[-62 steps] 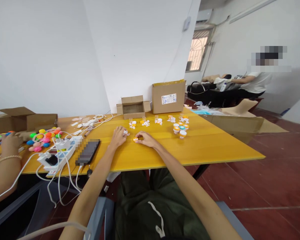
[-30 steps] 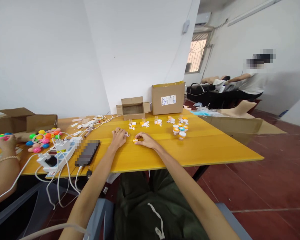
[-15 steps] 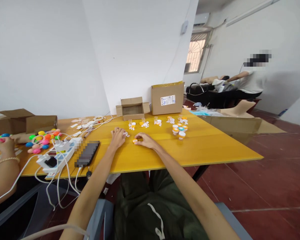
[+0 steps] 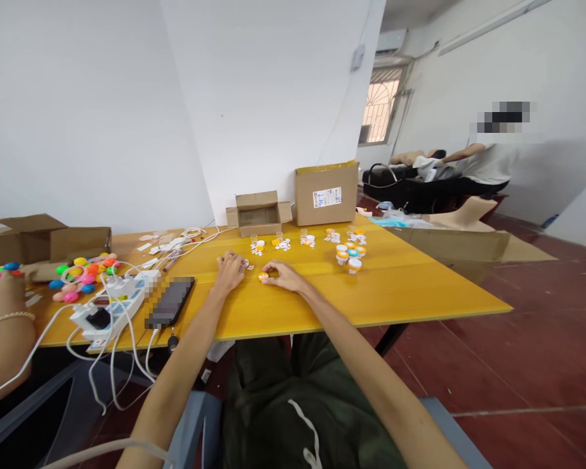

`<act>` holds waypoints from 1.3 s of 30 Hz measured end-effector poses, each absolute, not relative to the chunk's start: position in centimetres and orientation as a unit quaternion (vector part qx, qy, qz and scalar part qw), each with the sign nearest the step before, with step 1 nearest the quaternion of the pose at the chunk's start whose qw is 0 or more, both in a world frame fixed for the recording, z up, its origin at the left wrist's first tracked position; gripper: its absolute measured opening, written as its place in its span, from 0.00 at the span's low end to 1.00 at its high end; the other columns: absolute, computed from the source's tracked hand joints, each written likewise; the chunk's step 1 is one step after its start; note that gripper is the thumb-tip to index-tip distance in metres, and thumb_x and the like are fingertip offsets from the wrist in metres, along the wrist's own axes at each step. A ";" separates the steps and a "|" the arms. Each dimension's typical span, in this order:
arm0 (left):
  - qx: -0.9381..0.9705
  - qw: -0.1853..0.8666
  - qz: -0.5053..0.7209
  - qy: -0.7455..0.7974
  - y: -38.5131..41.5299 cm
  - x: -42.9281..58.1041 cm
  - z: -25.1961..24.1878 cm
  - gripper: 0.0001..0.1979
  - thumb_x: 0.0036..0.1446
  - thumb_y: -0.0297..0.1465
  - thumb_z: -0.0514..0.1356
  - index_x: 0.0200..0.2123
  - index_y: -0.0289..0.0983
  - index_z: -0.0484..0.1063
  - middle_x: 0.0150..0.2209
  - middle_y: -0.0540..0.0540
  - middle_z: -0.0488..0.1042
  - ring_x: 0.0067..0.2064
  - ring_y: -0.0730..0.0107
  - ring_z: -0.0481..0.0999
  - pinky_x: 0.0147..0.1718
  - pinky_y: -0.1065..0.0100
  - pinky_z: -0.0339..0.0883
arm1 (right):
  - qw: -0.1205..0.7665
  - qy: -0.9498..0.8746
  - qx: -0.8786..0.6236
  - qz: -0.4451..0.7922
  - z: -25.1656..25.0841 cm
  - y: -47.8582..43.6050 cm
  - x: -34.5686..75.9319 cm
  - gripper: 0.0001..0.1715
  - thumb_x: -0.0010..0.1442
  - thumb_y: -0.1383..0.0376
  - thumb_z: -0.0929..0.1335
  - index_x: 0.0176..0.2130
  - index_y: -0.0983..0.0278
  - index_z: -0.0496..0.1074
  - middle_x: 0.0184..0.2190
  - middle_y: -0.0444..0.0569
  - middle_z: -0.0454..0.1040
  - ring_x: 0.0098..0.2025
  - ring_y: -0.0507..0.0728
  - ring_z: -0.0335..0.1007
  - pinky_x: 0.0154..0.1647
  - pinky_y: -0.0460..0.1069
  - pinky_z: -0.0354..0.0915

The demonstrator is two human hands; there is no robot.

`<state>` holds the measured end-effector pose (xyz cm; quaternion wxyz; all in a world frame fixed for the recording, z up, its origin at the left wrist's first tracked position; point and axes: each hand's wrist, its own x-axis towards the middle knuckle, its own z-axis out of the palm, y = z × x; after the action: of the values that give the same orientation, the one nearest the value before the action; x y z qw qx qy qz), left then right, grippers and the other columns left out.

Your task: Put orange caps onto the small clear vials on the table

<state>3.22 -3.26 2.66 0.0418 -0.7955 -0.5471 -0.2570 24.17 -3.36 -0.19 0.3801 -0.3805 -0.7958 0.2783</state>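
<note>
Both my hands rest on a yellow table (image 4: 395,286). My right hand (image 4: 282,275) is curled round a small orange cap (image 4: 263,277) and pinches it against the tabletop. My left hand (image 4: 230,270) lies beside it with its fingers bent over small white pieces (image 4: 249,264); I cannot see whether it grips them. Behind the hands stand rows of small clear vials with white pieces (image 4: 283,242) and a cluster of little pots with orange and teal lids (image 4: 351,253).
An open small carton (image 4: 258,213) and a taller carton (image 4: 326,193) stand at the table's far edge. A phone (image 4: 170,301), a power strip (image 4: 111,305) with cables and bright plastic balls (image 4: 82,272) lie left. Another person's hand (image 4: 2,290) works there. Someone sits far right.
My hands have stayed on the orange cap and the white pieces with only slight finger movement. The other person's hand at the left has shifted further left. The view has drifted slightly.
</note>
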 end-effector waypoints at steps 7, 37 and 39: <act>-0.791 0.013 -0.315 -0.524 -3.2 3.4 2.8 0.09 0.64 0.33 0.51 0.39 0.42 0.71 0.42 0.41 0.76 0.53 0.53 0.66 0.50 0.53 0.57 | 0.403 -0.768 -0.378 0.325 -0.2 -3.5 23.9 0.15 0.48 0.62 0.76 0.37 0.61 0.74 0.38 0.47 0.77 0.42 0.57 0.74 0.48 0.54 0.68; -0.792 -0.307 -0.398 -0.345 -3.3 5.5 2.2 0.16 0.62 0.44 0.56 0.37 0.37 0.73 0.35 0.47 0.76 0.38 0.66 0.73 0.40 0.66 0.67 | 0.484 -0.755 -0.354 0.266 0.6 -3.6 24.1 0.08 0.60 0.61 0.67 0.35 0.60 0.75 0.36 0.45 0.77 0.40 0.56 0.71 0.44 0.49 0.65; -0.789 -0.315 -0.395 -0.349 -3.2 5.4 2.2 0.16 0.61 0.44 0.57 0.36 0.37 0.73 0.34 0.48 0.75 0.37 0.66 0.73 0.40 0.66 0.67 | 0.481 -0.757 -0.355 0.264 0.6 -3.7 24.1 0.07 0.60 0.62 0.67 0.34 0.60 0.75 0.35 0.45 0.77 0.40 0.55 0.71 0.44 0.49 0.65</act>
<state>5.45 -3.20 2.16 -0.3153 -0.7893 -0.3486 -0.3949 24.11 -3.69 0.62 0.4808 -0.3549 -0.7570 0.2643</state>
